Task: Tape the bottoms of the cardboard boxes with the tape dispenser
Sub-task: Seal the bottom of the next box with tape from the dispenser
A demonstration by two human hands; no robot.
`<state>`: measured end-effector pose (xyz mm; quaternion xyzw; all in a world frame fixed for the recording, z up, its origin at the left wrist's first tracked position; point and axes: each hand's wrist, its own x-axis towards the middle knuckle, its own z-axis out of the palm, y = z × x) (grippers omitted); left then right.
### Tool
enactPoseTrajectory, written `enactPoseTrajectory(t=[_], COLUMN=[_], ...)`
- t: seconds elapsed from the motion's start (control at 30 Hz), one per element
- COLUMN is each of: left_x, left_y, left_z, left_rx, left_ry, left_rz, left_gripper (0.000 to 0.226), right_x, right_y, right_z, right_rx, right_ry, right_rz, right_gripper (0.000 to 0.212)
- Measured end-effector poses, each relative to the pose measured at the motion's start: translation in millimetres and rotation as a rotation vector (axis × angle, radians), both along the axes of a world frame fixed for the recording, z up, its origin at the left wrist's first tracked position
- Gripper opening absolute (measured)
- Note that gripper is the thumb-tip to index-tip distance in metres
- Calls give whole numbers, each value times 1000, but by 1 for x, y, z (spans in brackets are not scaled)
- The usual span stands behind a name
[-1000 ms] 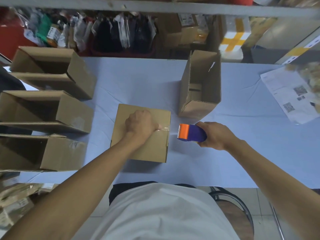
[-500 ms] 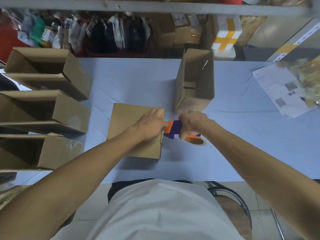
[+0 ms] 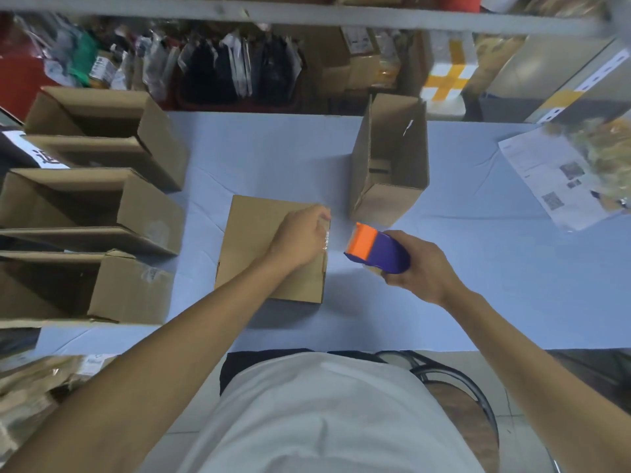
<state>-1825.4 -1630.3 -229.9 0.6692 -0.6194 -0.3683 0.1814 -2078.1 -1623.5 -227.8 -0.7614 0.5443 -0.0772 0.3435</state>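
A brown cardboard box [image 3: 254, 244] lies bottom up in the middle of the blue table [image 3: 512, 285]. My left hand [image 3: 300, 235] rests on its right edge, fingers bent over the top corner, pressing the tape end down. Just to the right of the box, my right hand [image 3: 420, 268] grips the purple and orange tape dispenser [image 3: 377, 249], held a little above the table with its orange end pointing at the box. A gap shows between the dispenser and the box.
Another open box [image 3: 392, 165] stands behind the dispenser. Three open boxes [image 3: 136, 220] lie on their sides along the left edge. A printed paper sheet [image 3: 553, 179] lies at the far right. Shelves with packed goods run behind the table. A chair [image 3: 471, 397] is below me.
The dispenser came up against the box's right edge, then pulled away to the right. My left hand slid from the middle of the box top to its right edge.
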Motion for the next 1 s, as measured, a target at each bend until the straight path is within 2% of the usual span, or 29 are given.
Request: enactPoseTrajectory(t=[0.07, 0.13, 0.2, 0.27, 0.33, 0.43, 0.53, 0.63, 0.77, 0.93, 1.0], left_x=[0, 1, 3, 5, 6, 5, 16, 38, 35, 33, 31], left_y=[14, 27, 33, 35, 37, 37, 39, 43, 41, 38, 37], left_z=[2, 3, 2, 0, 0, 2, 2, 0, 3, 1, 2], left_rx=[201, 417, 447, 408, 372, 297, 268, 283, 285, 305, 296], left_ry=[288, 627, 757, 778, 748, 577, 392, 267, 111, 23, -129], left_rz=[179, 237, 264, 304, 347, 403, 451, 491, 440, 410, 322], left_gripper=[14, 13, 11, 6, 8, 16, 21, 14, 15, 9, 15], right_x=[1, 3, 6, 9, 12, 20, 18, -6, -16, -17, -14], right_y=[7, 10, 9, 9, 8, 3, -3, -6, -11, -16, -17], right_z=[5, 9, 10, 10, 8, 6, 5, 2, -6, -14, -19], right_rx=[-11, -22, -25, -22, -14, -11, -16, 1, 18, 55, 63], right_ry=[-81, -108, -113, -105, -103, -66, 77, 211, 259, 265, 275], right_rz=[-3, 21, 49, 77, 100, 148, 240, 219, 219, 210, 226], right_gripper=[67, 67, 69, 70, 72, 73, 70, 66, 64, 67, 66])
